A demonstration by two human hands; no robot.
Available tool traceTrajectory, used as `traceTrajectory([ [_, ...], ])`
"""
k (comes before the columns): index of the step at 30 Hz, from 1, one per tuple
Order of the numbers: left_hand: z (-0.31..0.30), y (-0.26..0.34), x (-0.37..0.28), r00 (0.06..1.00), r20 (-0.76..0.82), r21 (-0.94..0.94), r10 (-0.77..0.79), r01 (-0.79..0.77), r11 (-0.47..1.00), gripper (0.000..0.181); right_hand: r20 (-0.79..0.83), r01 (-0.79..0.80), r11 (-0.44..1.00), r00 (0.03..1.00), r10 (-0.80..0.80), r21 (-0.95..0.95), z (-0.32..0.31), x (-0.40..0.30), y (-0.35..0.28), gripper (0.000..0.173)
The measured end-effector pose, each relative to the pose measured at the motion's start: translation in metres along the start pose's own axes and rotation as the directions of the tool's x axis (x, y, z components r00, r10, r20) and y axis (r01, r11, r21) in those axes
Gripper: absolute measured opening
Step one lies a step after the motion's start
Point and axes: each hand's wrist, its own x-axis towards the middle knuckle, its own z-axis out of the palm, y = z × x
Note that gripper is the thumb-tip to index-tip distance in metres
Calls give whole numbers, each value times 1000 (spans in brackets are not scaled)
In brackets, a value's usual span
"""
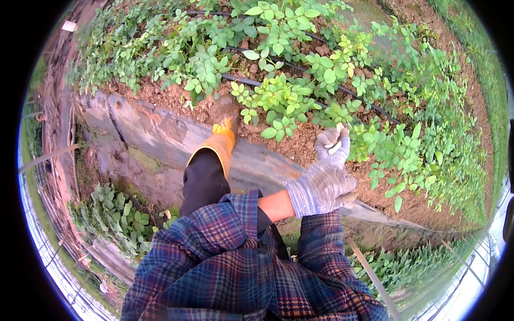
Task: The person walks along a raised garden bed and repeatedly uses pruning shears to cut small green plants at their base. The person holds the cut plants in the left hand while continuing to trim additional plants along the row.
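Observation:
Both my hands wear grey-purple knit gloves. My left hand (327,187) lies across the wrist of my right arm, its fingers curled over the wrist. Beyond it, my right hand (332,145) has bent fingers, close against a leafy shoot at the edge of the green plants (339,114). Narrow pale pieces show at its fingers; whether they are a held thing or part of the glove I cannot tell. Below the hands is brown soil (297,146).
Black drip irrigation pipes (249,81) run through the leafy bed. Grey sheeting (257,160) edges the soil. My yellow boot (221,144), muddy at the toe, stands at the bed's edge. More plants (116,216) grow at lower left, and a thin pole (373,277) slants at lower right.

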Motion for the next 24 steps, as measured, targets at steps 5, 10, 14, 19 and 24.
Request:
traceTrajectory([
  [5, -1, 0, 2, 1000, 23, -29, -8, 8, 1000, 22, -71, 5, 996, 997, -12, -93, -5, -26, 4, 17],
  [10, 5, 6, 2, 999, 29, -19, -16, 16, 1000, 21, -105, -72, 997, 992, 75, 35, 14, 9, -3, 13],
  [14, 7, -2, -2, 1000, 1, -8, -2, 2, 1000, 21, 211, 17, 985, 977, 20, -173, 30, 10, -17, 20],
  [19, 14, 1, 1, 1000, 10, -59, -28, 29, 998, 22, -103, 167, 804, 957, -272, -571, 65, 11, -54, 29],
  [24, 13, 2, 0, 996, 30, -42, -82, 83, 996, 21, -67, 106, 621, 967, -247, -776, 28, -65, -38, 26],
])
